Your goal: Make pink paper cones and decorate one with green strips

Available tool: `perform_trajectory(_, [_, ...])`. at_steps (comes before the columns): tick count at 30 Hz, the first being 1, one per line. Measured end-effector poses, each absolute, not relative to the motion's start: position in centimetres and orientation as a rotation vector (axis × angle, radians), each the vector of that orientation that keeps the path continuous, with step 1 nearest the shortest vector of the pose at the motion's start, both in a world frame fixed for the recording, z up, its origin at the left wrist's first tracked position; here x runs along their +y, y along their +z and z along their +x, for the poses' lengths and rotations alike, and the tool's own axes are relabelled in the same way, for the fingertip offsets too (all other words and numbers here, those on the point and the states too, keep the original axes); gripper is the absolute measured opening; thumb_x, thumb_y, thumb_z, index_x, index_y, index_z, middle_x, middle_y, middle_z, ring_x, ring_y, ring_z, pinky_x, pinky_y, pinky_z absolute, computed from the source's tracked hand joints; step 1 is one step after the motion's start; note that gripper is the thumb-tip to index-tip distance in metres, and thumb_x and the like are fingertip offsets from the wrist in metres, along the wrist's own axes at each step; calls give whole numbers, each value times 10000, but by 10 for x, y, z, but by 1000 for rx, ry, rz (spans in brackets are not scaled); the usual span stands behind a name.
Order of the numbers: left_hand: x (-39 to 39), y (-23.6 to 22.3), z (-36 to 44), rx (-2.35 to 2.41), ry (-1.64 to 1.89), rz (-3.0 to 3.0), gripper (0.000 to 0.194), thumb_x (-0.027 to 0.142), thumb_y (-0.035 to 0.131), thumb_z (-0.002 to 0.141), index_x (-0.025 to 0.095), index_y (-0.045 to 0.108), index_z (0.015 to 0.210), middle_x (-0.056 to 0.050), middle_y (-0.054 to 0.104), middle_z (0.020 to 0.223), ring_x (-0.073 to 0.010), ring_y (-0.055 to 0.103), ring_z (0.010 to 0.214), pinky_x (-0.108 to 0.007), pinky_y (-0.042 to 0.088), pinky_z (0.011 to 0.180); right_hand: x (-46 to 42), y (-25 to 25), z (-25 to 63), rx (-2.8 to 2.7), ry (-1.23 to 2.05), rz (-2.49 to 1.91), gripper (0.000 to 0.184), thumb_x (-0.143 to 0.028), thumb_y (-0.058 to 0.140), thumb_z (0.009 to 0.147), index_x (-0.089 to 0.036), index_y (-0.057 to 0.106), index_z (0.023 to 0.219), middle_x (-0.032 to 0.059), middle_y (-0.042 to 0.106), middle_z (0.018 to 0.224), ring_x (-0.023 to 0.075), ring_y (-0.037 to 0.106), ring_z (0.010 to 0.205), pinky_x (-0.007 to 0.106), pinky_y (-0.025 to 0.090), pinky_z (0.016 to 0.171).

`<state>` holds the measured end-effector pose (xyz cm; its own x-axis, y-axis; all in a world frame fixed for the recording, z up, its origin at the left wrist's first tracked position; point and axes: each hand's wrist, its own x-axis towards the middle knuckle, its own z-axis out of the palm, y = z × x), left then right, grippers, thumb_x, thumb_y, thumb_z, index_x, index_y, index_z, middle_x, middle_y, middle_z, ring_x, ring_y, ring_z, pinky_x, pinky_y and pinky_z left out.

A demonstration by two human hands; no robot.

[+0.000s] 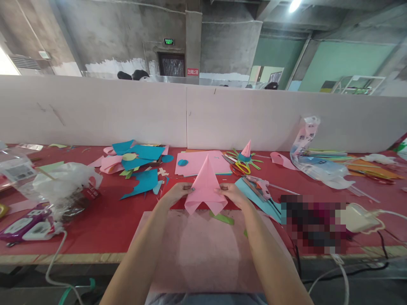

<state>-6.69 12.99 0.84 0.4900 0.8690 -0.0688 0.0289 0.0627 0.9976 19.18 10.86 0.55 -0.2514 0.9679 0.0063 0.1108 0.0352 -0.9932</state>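
Between my two hands is a folded sheet of pink paper (pixel 206 182), its point upward and away from me and its lower edge flaring into two flaps. My left hand (pixel 178 192) pinches the left side of the sheet. On the right side, my right hand (pixel 233 192) grips the opposite edge. A pink board (pixel 203 254) lies beneath, nearest my body, with a green paper strip (pixel 224 218) on it. Behind the folded sheet rests a stack of pink paper (pixel 187 167) with a small blue disc (pixel 182 162) on top.
Scissors with yellow handles (pixel 242 167) lie beside a small pink paper cone (pixel 246 150) on green strips. A glue gun (pixel 260 186) sits to the right. Blue paper scraps (pixel 143 156) lie left, near a plastic bag (pixel 60 186). A white partition (pixel 133 110) closes the back.
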Motion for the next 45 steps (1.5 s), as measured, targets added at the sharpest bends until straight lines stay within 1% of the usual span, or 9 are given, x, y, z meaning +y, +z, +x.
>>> perform_trajectory(4, [127, 12, -68, 799, 725, 1354, 503, 359, 715, 614, 126, 635, 1052, -124, 639, 1070, -260, 588, 979, -377, 444, 867, 112, 1, 192, -1481, 1287, -1144, 390, -433, 689, 607, -124, 663, 844, 48, 667, 813, 169, 587, 764, 293, 437, 709])
perform_trajectory(7, [127, 12, -68, 812, 715, 1371, 511, 338, 723, 600, 118, 633, 1052, -129, 641, 1065, -262, 589, 979, -375, 445, 866, 111, 1, 192, -1484, 1287, -1146, 395, -435, 694, 600, -129, 670, 848, 50, 673, 834, 172, 589, 773, 290, 440, 712])
perform_trajectory(13, [131, 8, -67, 819, 746, 1357, 496, 320, 714, 606, 119, 631, 1051, -118, 653, 1036, -258, 601, 953, -382, 450, 853, 109, 2, 190, -1494, 1318, -1178, 457, -471, 663, 627, -132, 664, 933, 62, 678, 896, 192, 599, 818, 298, 458, 707])
perform_trajectory(20, [133, 6, -67, 841, 753, 1337, 487, 330, 724, 587, 105, 644, 1012, -124, 668, 980, -266, 610, 919, -380, 456, 825, 117, -3, 186, -1539, 1272, -1247, 389, -426, 684, 601, -146, 680, 871, 53, 683, 899, 203, 605, 820, 303, 463, 695])
perform_trajectory(25, [133, 6, -65, 843, 771, 1323, 497, 324, 732, 578, 99, 639, 1011, -137, 660, 1000, -272, 603, 937, -378, 459, 815, 122, -3, 187, -1529, 1326, -1265, 347, -395, 707, 584, -155, 684, 832, 54, 686, 892, 188, 608, 802, 303, 463, 712])
perform_trajectory(32, [132, 6, -65, 817, 769, 1363, 491, 328, 725, 593, 113, 633, 1024, -132, 655, 1018, -260, 604, 927, -363, 457, 805, 127, -6, 192, -1584, 1367, -1258, 368, -390, 710, 598, -166, 675, 888, 60, 679, 949, 191, 607, 851, 315, 461, 751])
perform_trajectory(37, [133, 5, -67, 804, 769, 1379, 491, 322, 713, 608, 117, 624, 1045, -132, 649, 1032, -259, 603, 931, -375, 455, 816, 126, -4, 192, -1587, 1364, -1263, 391, -408, 711, 595, -153, 672, 889, 66, 677, 946, 197, 610, 847, 328, 464, 756])
perform_trajectory(45, [133, 5, -66, 804, 770, 1402, 483, 306, 697, 623, 113, 617, 1059, -126, 646, 1041, -257, 598, 936, -379, 447, 831, 125, -6, 191, -1592, 1355, -1238, 374, -391, 698, 616, -147, 663, 897, 65, 673, 952, 196, 602, 847, 324, 454, 752])
